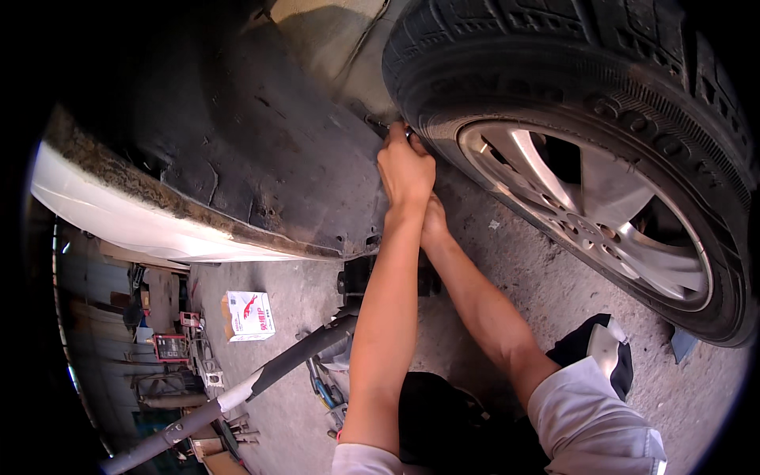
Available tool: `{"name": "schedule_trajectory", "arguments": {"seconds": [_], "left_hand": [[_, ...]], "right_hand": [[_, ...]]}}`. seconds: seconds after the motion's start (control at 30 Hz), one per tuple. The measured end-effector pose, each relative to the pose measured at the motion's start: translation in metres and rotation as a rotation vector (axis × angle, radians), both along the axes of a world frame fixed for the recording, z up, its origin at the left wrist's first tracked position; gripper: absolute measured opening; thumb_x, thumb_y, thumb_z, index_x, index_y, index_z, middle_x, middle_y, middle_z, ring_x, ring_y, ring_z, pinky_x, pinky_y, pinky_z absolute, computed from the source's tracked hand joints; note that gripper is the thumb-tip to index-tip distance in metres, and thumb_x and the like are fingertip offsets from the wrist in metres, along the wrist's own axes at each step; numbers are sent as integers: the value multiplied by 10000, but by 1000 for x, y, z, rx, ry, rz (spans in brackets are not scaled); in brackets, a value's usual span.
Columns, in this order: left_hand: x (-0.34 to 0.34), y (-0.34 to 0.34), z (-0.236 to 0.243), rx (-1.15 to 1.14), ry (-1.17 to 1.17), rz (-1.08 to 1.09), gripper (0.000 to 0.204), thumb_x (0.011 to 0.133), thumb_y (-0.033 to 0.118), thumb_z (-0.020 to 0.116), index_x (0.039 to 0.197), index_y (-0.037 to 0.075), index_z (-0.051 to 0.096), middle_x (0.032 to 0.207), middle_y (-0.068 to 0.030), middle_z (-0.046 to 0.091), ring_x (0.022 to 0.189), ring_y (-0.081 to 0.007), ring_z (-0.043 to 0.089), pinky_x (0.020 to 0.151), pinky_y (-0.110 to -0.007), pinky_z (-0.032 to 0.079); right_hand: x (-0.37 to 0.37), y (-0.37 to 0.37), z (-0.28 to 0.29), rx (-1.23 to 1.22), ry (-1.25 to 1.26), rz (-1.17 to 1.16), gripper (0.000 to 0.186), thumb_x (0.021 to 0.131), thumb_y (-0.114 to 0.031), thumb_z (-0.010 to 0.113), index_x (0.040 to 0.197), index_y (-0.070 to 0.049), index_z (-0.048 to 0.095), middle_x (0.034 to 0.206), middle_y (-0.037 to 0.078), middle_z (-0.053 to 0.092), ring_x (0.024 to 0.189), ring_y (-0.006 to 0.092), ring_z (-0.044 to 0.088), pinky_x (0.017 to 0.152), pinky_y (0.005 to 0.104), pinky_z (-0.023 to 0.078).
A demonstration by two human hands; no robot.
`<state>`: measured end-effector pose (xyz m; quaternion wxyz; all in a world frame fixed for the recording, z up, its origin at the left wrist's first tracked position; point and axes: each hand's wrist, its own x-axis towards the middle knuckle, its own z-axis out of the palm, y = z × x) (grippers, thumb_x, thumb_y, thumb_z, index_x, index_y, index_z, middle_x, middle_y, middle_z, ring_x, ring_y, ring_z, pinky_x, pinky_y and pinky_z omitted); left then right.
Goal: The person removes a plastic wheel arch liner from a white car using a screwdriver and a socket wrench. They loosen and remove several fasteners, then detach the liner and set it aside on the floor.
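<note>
The left hand [408, 172] and the right hand [433, 219] meet near the upper middle of the frame, in the gap between the dark liner panel [277, 134] and the big black tyre [491, 99]. The fingers of the left hand are bent beside a small dark, shiny piece [409, 134], which is mostly covered; whether they grip it, I cannot tell. The right hand is just below and partly behind the left wrist, so what its fingers do is also hidden. The two hands are so close together probably because this gap is narrow.

The tyre, with its silver wheel rim [590, 226], fills the upper right and stands at a slant to the panel, which seems to give the arms room to reach in. The white body panel [158, 229] curves along the left of the liner.

At the lower left, a long pole [237, 393] slopes up toward a dark block under the panel; it may be a jack handle, left pointing outward to be within reach. A white box [252, 318] rests on the concrete floor [305, 293].
</note>
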<state>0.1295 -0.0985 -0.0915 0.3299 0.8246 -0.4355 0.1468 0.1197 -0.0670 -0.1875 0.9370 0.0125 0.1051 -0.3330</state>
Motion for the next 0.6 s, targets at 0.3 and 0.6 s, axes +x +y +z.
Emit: {"name": "schedule_trajectory", "arguments": {"seconds": [0.3, 0.6], "left_hand": [[-19, -15, -6, -91, 37, -41, 161, 837, 68, 562, 981, -2, 563, 827, -265, 630, 828, -436, 608, 688, -461, 468], [-23, -15, -3, -112, 12, -21, 211, 851, 65, 554, 1054, 7, 566, 808, -249, 635, 763, -409, 626, 660, -446, 472]], "right_hand": [[18, -68, -48, -51, -179, -107, 266, 988, -199, 378, 1163, -34, 493, 1159, 86, 550, 1047, 173, 554, 915, 331, 464], [10, -83, -33, 61, -160, -46, 266, 992, -185, 355, 1006, -28, 570, 927, 103, 610, 839, 180, 585, 817, 336, 498]]}}
